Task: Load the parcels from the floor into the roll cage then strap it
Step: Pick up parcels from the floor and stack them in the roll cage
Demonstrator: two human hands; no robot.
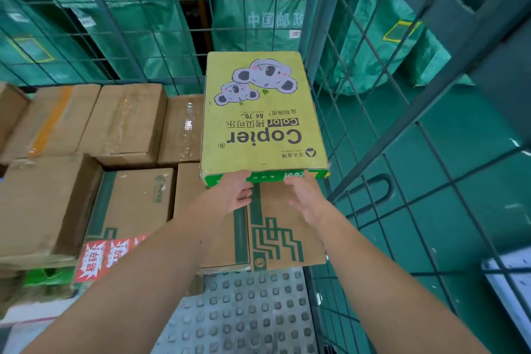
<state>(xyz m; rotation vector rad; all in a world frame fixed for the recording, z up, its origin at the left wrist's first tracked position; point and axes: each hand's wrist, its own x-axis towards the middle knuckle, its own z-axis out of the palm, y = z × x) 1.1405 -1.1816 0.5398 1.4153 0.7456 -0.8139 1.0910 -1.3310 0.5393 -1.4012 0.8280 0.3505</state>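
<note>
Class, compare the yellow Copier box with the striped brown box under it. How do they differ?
Copier box is yellow with koalas; striped box is brown with green lines. Copier box lies on top, touched by left hand and right hand; striped box lies beneath. Both lie flat.

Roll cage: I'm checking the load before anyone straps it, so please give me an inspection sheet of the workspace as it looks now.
Surface: studded metal cage floor, a bare patch nearest the camera.
Job's things: yellow Copier box lying flat on top of the brown cartons, beside the right mesh wall; no strap seen.
Clutter: nothing seen.
Hands: left hand and right hand both touch the box's near end.
Cables: nothing seen.
Surroundings: green mail sacks outside the cage, green floor.
</note>
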